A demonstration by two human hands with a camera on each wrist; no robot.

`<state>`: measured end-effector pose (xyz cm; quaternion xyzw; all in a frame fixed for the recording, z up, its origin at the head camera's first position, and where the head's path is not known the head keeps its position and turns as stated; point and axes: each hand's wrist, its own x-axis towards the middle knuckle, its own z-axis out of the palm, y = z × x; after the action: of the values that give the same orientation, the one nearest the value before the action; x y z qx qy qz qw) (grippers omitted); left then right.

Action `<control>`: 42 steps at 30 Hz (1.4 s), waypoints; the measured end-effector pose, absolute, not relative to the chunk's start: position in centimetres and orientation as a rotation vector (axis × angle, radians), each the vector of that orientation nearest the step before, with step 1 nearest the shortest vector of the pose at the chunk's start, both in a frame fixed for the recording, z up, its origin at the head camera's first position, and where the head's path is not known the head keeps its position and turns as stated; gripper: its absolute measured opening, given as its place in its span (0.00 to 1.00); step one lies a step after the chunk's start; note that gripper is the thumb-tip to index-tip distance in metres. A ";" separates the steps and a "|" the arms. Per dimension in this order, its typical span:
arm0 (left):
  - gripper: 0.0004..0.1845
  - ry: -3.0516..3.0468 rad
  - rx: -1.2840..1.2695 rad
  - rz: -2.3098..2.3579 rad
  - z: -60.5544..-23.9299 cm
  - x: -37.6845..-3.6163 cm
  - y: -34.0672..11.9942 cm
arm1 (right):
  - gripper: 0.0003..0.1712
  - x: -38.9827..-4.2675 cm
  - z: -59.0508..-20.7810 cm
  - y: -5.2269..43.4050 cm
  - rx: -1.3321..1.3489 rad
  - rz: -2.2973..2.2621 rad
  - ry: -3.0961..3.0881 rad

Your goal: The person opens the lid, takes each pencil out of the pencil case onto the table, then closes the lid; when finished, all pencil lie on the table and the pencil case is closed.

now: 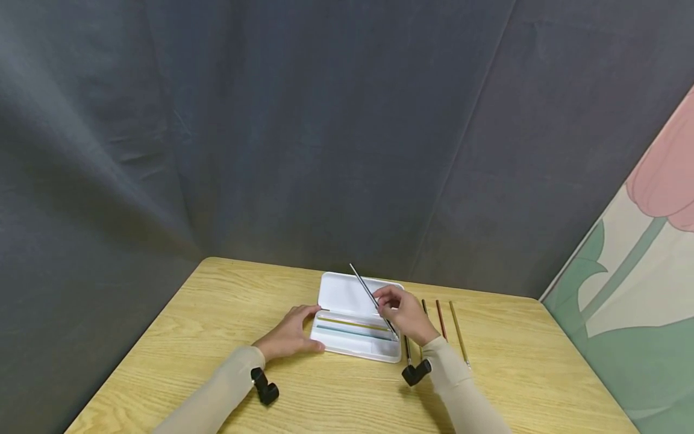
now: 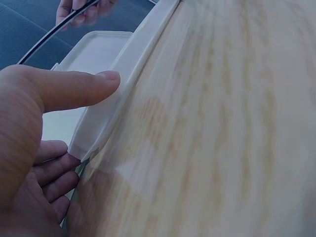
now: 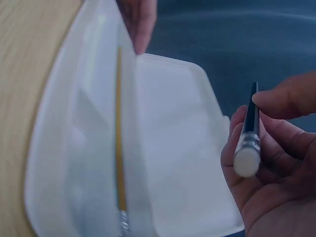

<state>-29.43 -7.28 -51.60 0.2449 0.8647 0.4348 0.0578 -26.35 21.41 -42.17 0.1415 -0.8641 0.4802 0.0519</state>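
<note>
A white pencil case (image 1: 355,347) lies on the table with its lid (image 1: 343,292) folded back. Inside are a yellow pencil (image 1: 352,322) and a teal pencil (image 1: 352,331). My left hand (image 1: 290,334) holds the case's left end, thumb along the front wall and forefinger near the hinge corner. Above the right part of the case, my right hand (image 1: 403,313) pinches a dark pencil (image 3: 253,116) between thumb and fingers. This pencil is tilted, with its white eraser (image 3: 247,163) end low over the case and the other end pointing up to the left.
Right of the case lie several pencils: a black pencil (image 1: 408,349), another dark pencil (image 1: 425,307), a red pencil (image 1: 441,319) and a gold pencil (image 1: 459,333). My right forearm partly hides them. A dark curtain (image 1: 325,150) hangs behind the wooden table (image 1: 520,361).
</note>
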 end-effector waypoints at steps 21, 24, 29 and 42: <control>0.50 2.602 0.754 1.312 -51.3 -29.0 -7.3 | 0.15 -26.1 -39.9 29.5 0.159 1.559 -2.356; 0.50 2.604 0.753 1.306 -51.3 -28.9 -7.3 | 0.15 -25.7 -39.9 31.0 0.094 1.529 -2.344; 0.51 2.606 0.757 1.306 -51.2 -28.9 -7.2 | 0.16 -25.0 -39.9 33.5 0.011 1.523 -2.325; 0.50 2.618 0.765 1.301 -51.1 -29.0 -7.3 | 0.25 -23.5 -40.9 38.8 -0.186 1.457 -2.572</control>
<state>-28.96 -7.31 -51.10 0.2528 0.8648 0.4297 0.0596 -23.47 38.78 -40.88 -0.0627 -0.8649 0.4899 0.0897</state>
